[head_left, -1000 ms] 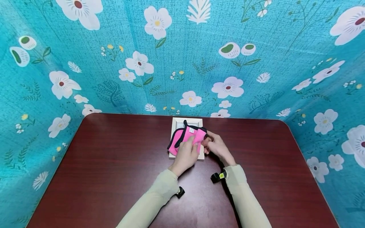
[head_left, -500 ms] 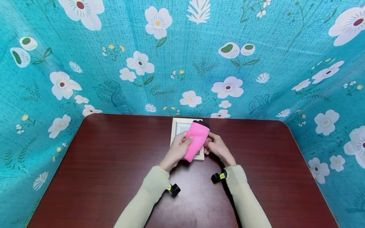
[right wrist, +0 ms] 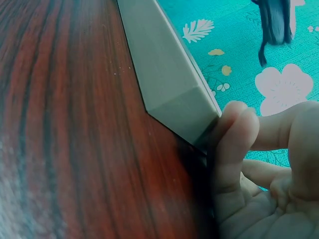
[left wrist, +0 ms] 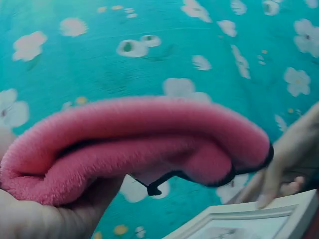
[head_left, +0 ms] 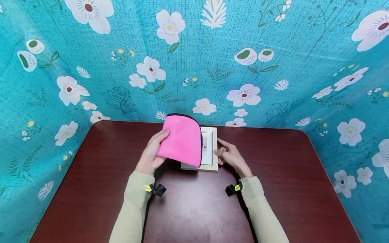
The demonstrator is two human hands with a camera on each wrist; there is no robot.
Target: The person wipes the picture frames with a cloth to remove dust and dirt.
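In the head view my left hand (head_left: 149, 154) grips the left edge of a pink cloth (head_left: 181, 141) with black edging, thumb on top. The cloth is folded over, and the left wrist view shows its fluffy layers (left wrist: 149, 117). It hangs above a white picture frame (head_left: 209, 167) and hides the frame's left part. My right hand (head_left: 231, 157) holds the frame's right edge between thumb and fingers, with the index finger stretched along the side. The right wrist view shows the thumb at a frame corner (right wrist: 187, 114).
The frame lies near the back edge of a dark red-brown wooden table (head_left: 100, 189). A turquoise flowered curtain (head_left: 182, 67) hangs behind and at both sides. Each wrist wears a black camera strap (head_left: 232, 189).
My left hand has lifted the cloth off the middle of the frame and moved left, turning the cloth so its broad pink side shows. My right hand stays at the frame's edge.
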